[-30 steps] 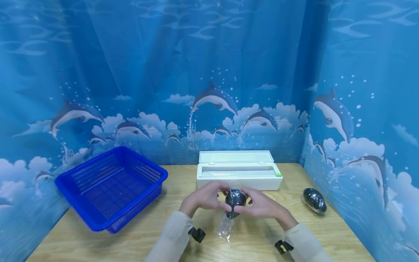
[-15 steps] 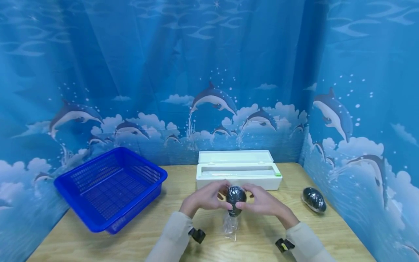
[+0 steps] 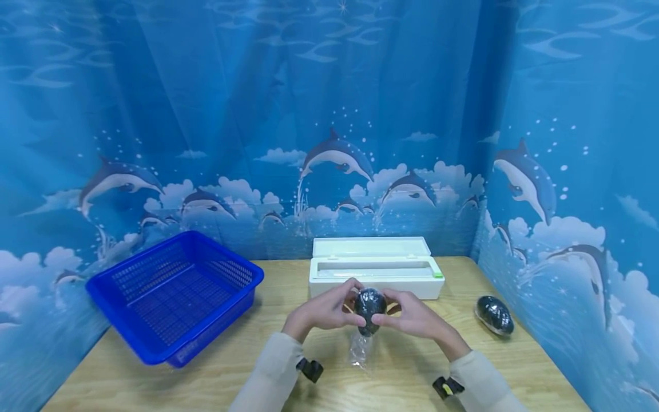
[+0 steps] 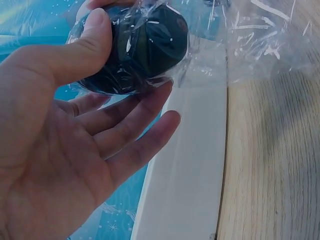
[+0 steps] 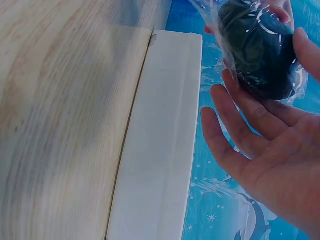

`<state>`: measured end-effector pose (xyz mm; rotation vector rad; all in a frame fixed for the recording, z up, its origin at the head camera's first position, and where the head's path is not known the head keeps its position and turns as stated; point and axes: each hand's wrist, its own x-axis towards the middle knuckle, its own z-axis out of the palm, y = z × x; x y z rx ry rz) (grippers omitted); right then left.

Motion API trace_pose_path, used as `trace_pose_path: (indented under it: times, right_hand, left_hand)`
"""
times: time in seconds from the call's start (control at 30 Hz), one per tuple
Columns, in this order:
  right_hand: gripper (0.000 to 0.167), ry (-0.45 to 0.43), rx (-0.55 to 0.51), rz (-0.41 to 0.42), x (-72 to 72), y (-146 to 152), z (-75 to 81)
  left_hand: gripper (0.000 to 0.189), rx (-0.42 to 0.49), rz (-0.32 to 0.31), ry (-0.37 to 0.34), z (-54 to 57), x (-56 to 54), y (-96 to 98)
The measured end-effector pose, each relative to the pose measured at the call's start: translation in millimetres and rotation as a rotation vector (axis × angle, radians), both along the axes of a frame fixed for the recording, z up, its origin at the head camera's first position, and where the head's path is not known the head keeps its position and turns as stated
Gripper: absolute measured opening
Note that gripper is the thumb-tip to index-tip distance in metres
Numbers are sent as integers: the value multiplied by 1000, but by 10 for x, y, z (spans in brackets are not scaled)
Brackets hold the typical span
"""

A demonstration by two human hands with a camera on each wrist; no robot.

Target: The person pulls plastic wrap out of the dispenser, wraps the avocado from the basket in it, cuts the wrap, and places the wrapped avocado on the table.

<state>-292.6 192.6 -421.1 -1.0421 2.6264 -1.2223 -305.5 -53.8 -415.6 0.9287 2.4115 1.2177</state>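
A dark, glossy avocado (image 3: 369, 309) is wrapped in clear cling film and held up between both hands in front of the white box. From the left, my left hand (image 3: 329, 307) pinches it between thumb and fingers; in the left wrist view, the lower fingers spread below the avocado (image 4: 150, 47). My right hand (image 3: 412, 313) grips the opposite side, its thumb on the near face. A loose tail of cling film (image 3: 359, 350) hangs under the avocado toward the table. In the right wrist view, film clings in wrinkles over the avocado (image 5: 257, 50).
Behind the hands stands a white cling film box (image 3: 376, 289) with its lid raised. Another wrapped avocado (image 3: 494, 315) lies on the wooden table (image 3: 412, 389) at right. A blue plastic basket (image 3: 206, 335) sits at left, and a dolphin-print curtain (image 3: 278, 114) encloses the back and sides.
Both hands have lifted the avocado slightly and turned it a little. The hanging film tail has swung and looks shorter. Box, basket and other avocado stay where they were.
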Motion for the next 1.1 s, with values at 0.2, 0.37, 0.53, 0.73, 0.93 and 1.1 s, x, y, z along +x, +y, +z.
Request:
trace_pose_path:
  times: [0.2,0.37,0.53,0.73,0.93,1.1]
  right_hand:
    - [51,5,-4,29,-1,-2,-5]
    - [50,-25,4,58,0,-8,-6]
    - [53,-6,13,63,12,-8,7]
    - [58,83,21,-9,25,-28,31]
    - [64,105,13,-125,51,-52,73]
    - [62,74,41,-121,62,2,125]
  left_hand:
    - [64,-30,-2,19,0,-2,3]
    - [57,-41,-37,55,-5,-12,-1]
    - [59,-40,-35,76,-6,-18,-9]
    - [65,-53,22,102,10,-28,-3]
    - [66,-31,48,123,33,-25,-1]
    - [65,-9,43,210,37,-40,-11]
